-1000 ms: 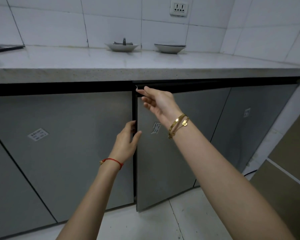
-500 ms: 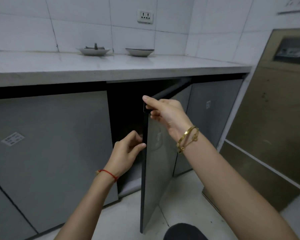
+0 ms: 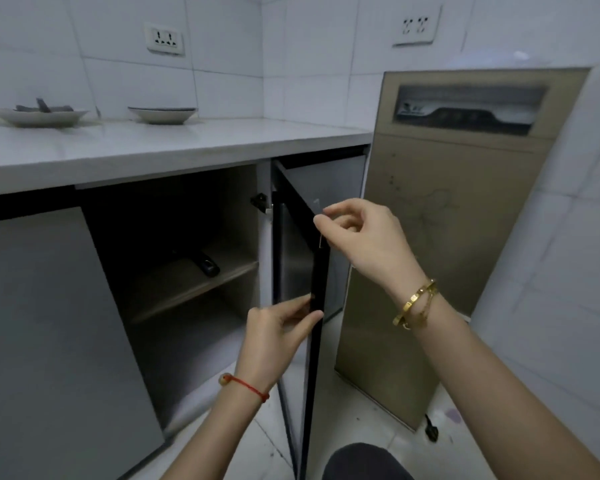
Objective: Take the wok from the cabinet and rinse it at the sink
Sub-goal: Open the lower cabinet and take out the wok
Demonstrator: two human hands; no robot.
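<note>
The grey cabinet door (image 3: 293, 258) stands wide open, its dark edge facing me. My left hand (image 3: 278, 341) pinches that edge about halfway down. Near the door's upper corner my right hand (image 3: 361, 233) has its fingers curled, thumb and forefinger pinching the edge. Inside the dark cabinet, a black handle (image 3: 207, 266) lies on the wooden shelf (image 3: 187, 289); it looks like the wok's handle, and the pan itself is hidden in shadow to the left. No sink is in view.
A closed grey door (image 3: 49, 341) is to the left of the opening. Two shallow dishes (image 3: 40, 116) (image 3: 161, 114) sit on the white counter (image 3: 153, 147). A tall brown-gold appliance (image 3: 447, 237) stands right of the door. My knee (image 3: 364, 462) is at the bottom.
The cabinet door has swung from barely ajar to wide open, with both hands following its edge. My view has turned right, and the shelf with the black handle has come into sight.
</note>
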